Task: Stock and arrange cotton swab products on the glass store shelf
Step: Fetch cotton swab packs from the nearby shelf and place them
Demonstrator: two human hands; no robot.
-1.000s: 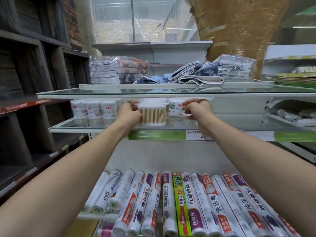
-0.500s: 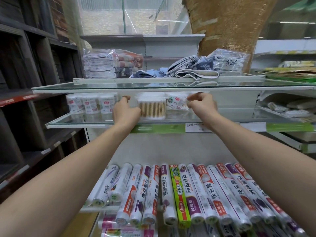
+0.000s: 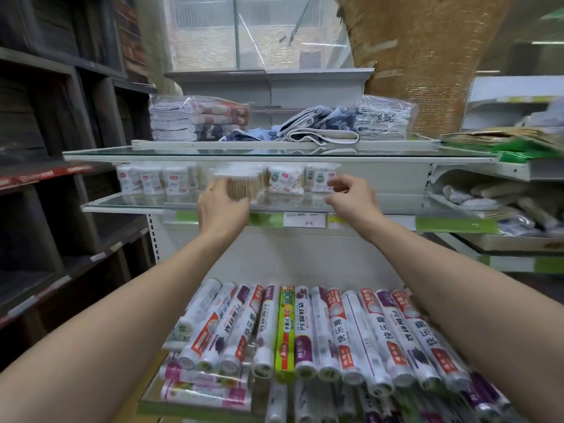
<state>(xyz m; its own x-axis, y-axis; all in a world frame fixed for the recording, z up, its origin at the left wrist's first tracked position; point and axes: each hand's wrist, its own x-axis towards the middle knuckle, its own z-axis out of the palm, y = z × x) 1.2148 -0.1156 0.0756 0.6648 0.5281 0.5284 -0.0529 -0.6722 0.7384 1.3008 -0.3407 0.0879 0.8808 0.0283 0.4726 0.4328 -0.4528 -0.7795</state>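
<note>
Since a second ago the right hand [image 3: 351, 198] has drawn away from the clear box of wooden-stick swabs [image 3: 242, 186] and now sits further right, in front of the bagged swab packs [image 3: 300, 180], while the left hand [image 3: 221, 206] has stayed at the box's left side. The box stands on the lower glass shelf [image 3: 122, 204], near its front edge, with a row of round white swab tubs [image 3: 152, 180] to its left and the bagged packs just beside it on the right. Directly above, the upper glass shelf [image 3: 274, 154] carries wrapped stacks of folded cloths [image 3: 198, 117] and leaves only a low gap for reaching in. Below hang green price strips and a white label [image 3: 305, 220], and further down a tilted shelf holds rolls of plastic bags [image 3: 305, 331] lying side by side. Dark wooden shelving [image 3: 45, 148] fills the left. Both forearms stretch forward and upward. The left hand's fingers curl round the box's left side, thumb low near the shelf edge. The right hand's fingers are bent, thumb and forefinger close at a pack's front; blur hides whether they actually pinch it.
</note>
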